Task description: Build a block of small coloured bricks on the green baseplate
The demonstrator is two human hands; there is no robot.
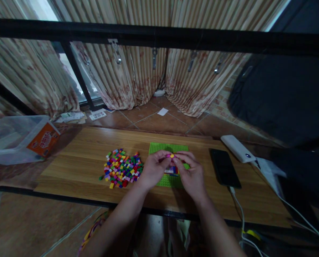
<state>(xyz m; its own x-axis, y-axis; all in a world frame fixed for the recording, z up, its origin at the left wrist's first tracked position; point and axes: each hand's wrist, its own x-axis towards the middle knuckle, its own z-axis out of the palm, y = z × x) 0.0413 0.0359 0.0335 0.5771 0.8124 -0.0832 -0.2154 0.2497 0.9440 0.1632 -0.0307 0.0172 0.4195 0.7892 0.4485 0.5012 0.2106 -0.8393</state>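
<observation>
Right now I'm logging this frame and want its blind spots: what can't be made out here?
Head view only:
- Small bricks pinched between left hand and right hand: fingertips hide their shape.
- Green baseplate: its middle and what's built there are covered by the hands.
- Brick pile: pieces too small to count.
- Phone: screen dark.

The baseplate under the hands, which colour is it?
The baseplate is bright green, seen in the head view, the only one.
</observation>
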